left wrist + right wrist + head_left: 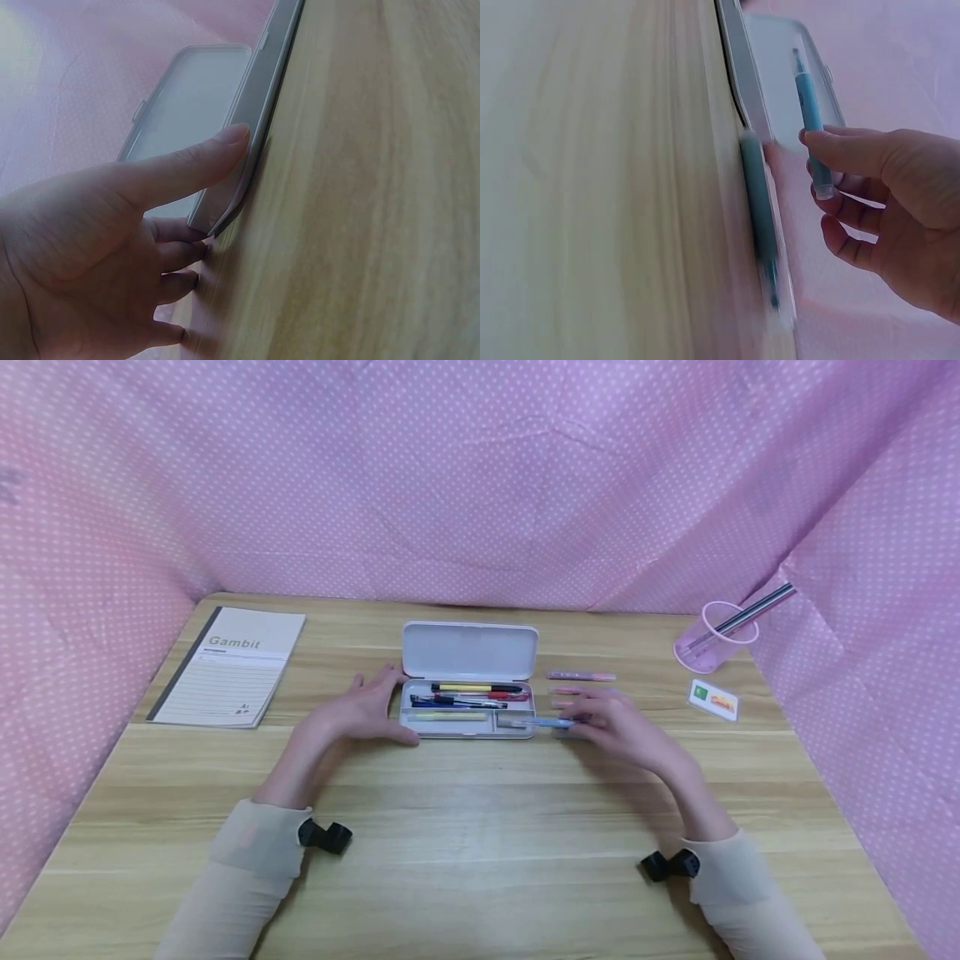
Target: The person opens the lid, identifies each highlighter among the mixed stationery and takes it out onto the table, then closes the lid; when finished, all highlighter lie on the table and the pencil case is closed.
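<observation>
A pencil case (468, 735) lies open on the table, its lid (470, 650) leaning back. Several pens (468, 700) fill the rear compartment, and a pale yellow marker (450, 717) lies in the front left one. My left hand (363, 708) rests spread at the case's left end, its thumb (199, 165) against the front wall; some fingers touch the tabletop. Between thumb and fingers, my right hand (618, 727) pinches a light blue marker (810, 124) with clear ends. In the head view its far end reaches over the small front right compartment.
Right of the case lie a purple marker (581, 676) and pinkish ones partly under my hand; a teal marker (759, 202) shows blurred. Farther right stand a pink cup (708, 647) with pencils and an eraser-like block (713, 700). A notebook (225, 668) lies at left.
</observation>
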`<move>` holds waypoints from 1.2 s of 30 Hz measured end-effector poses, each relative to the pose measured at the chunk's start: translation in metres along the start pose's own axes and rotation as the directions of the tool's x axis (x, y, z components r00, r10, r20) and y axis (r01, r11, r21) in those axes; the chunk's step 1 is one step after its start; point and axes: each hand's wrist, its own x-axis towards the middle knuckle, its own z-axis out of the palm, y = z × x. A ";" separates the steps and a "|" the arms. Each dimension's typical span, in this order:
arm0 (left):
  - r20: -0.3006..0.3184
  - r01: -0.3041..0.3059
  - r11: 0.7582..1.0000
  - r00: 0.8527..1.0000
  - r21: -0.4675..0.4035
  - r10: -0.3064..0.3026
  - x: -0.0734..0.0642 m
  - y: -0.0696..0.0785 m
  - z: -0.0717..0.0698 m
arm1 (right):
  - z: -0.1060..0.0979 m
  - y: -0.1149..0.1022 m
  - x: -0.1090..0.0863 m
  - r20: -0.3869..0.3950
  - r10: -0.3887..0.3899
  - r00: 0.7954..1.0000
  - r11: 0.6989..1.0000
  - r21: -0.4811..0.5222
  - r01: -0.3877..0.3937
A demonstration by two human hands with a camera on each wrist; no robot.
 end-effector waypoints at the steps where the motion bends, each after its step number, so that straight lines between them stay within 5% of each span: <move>1: 0.001 0.001 1.000 1.000 0.000 -0.001 0.000 0.000 0.000 | -0.002 0.003 -0.004 -0.001 0.016 1.000 1.000 -0.006 -0.016; 15: -0.002 -0.009 1.000 1.000 -0.020 0.009 -0.002 -0.001 0.000 | -0.024 0.022 -0.035 0.073 0.056 0.996 0.996 -0.075 -0.051; 36: -0.006 -0.022 1.000 1.000 -0.016 0.022 0.000 -0.001 -0.001 | -0.023 0.028 -0.038 0.125 0.074 0.989 0.988 -0.144 -0.056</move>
